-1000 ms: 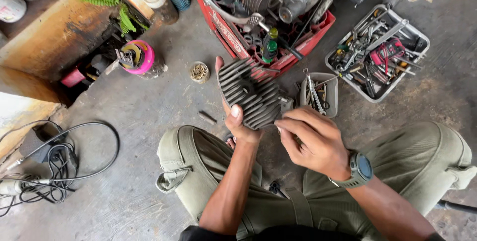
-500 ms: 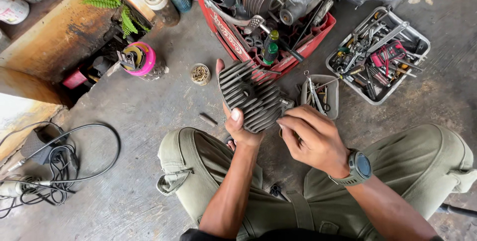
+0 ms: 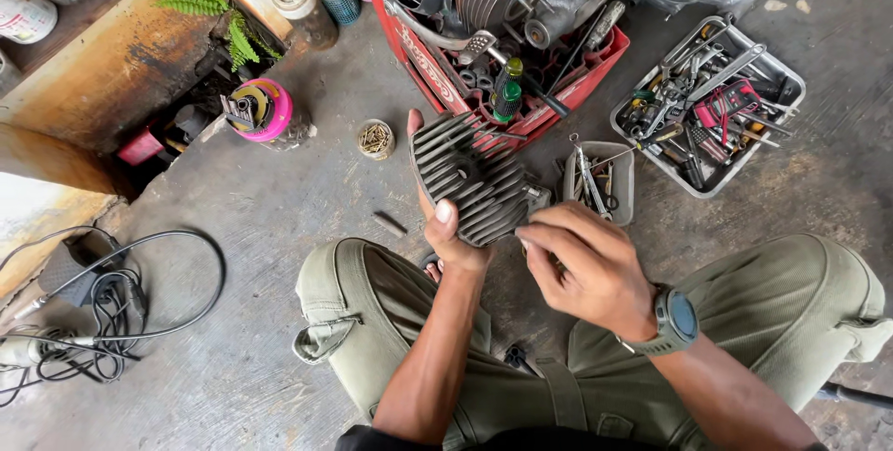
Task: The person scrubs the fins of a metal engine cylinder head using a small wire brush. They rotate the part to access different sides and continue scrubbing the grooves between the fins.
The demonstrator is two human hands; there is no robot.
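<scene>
The left hand (image 3: 453, 237) gripped the finned cylinder head (image 3: 470, 177) from below, thumb on its fins, above the knees. The right hand (image 3: 586, 265), at four o'clock of it, had its fingers (image 3: 539, 232) pinched narrow against the head's lower edge. A small tray (image 3: 621, 192) lay at three o'clock, a red crate (image 3: 595, 70) at twelve.

I see a dull, matt grey cast-metal finned cylinder head (image 3: 470, 179) over rough, stained concrete floor (image 3: 260, 228), beside a glossy red plastic crate (image 3: 595, 74), a matt grey plastic tray (image 3: 712, 186) of shiny steel tools, and my creased olive cloth trousers (image 3: 791, 293).
</scene>
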